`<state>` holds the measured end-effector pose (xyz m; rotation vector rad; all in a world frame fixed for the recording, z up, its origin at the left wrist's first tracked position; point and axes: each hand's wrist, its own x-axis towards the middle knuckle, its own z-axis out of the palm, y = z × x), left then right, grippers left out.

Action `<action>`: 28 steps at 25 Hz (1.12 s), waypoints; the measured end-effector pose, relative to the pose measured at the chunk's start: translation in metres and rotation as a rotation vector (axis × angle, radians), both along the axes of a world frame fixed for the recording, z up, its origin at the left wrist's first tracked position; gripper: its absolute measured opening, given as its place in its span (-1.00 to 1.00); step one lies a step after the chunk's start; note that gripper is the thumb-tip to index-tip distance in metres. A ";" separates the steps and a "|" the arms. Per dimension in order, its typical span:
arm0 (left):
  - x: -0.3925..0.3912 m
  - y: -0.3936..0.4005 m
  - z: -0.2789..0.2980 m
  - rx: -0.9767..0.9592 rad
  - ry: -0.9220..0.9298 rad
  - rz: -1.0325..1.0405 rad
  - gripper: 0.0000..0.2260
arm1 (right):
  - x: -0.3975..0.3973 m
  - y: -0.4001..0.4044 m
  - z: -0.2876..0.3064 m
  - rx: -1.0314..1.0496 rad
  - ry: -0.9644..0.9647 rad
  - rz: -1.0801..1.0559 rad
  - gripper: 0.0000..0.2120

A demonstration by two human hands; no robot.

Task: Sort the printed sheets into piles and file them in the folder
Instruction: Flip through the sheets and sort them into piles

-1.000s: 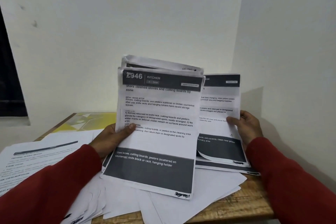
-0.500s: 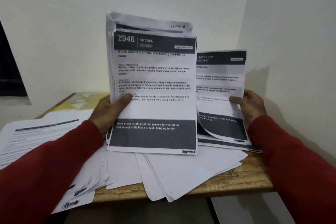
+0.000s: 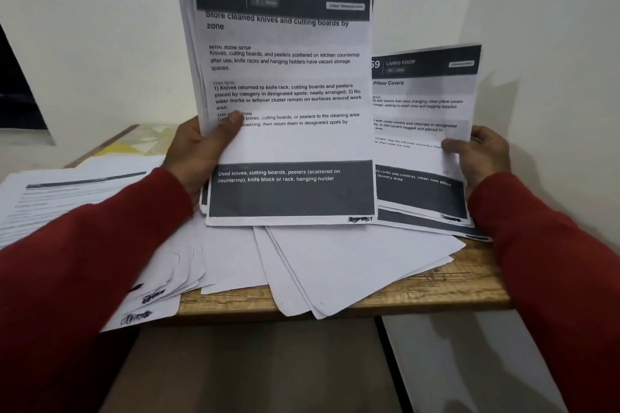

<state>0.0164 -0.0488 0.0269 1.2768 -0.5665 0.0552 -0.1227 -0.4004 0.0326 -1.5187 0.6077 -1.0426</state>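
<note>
My left hand (image 3: 201, 151) grips an upright stack of printed sheets (image 3: 288, 77) at its left edge, thumb on the front page, which is headed "KITCHEN". My right hand (image 3: 483, 154) pinches the right edge of a sheet headed "LIVING ROOM" (image 3: 426, 104), lifted off a small pile (image 3: 436, 225) at the table's right. More sheets lie face down and fanned out (image 3: 335, 265) under the held stack, hanging over the table's front edge. A yellow folder (image 3: 134, 141) lies at the back left, mostly covered.
The small wooden table (image 3: 469, 282) stands in a corner of white walls. Another spread of printed sheets (image 3: 67, 191) covers its left side, some overhanging the front. A dark window frame (image 3: 13, 87) is on the far left. Floor shows below the table.
The stack in my left hand has risen and come closer to the camera. My right hand has lifted the "LIVING ROOM" sheet more upright. The view has tilted down.
</note>
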 end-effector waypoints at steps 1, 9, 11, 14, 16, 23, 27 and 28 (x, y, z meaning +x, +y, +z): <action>0.000 0.000 0.000 -0.004 0.001 -0.001 -0.87 | 0.000 -0.001 0.000 -0.004 -0.001 -0.011 -0.73; 0.001 -0.002 -0.001 -0.018 -0.003 -0.033 -0.84 | -0.001 0.003 0.004 0.029 -0.048 0.032 -0.73; 0.004 -0.002 -0.003 0.002 0.012 -0.031 -0.83 | -0.001 0.006 0.005 0.031 -0.070 0.065 -0.73; 0.007 -0.001 -0.006 0.033 0.041 -0.014 -0.77 | 0.000 0.011 0.006 0.030 -0.123 0.126 -0.73; 0.009 0.000 -0.007 0.045 0.053 0.002 -0.78 | -0.001 0.014 0.008 0.031 -0.157 0.151 -0.74; 0.003 -0.002 -0.005 0.047 0.064 -0.009 -0.81 | -0.003 0.020 0.010 0.034 -0.210 0.194 -0.75; -0.003 -0.002 -0.002 -0.010 0.035 -0.009 -0.75 | -0.006 0.025 0.013 0.028 -0.273 0.239 -0.74; -0.004 -0.002 -0.001 -0.026 0.032 -0.005 -0.75 | -0.006 0.026 0.014 0.025 -0.286 0.255 -0.73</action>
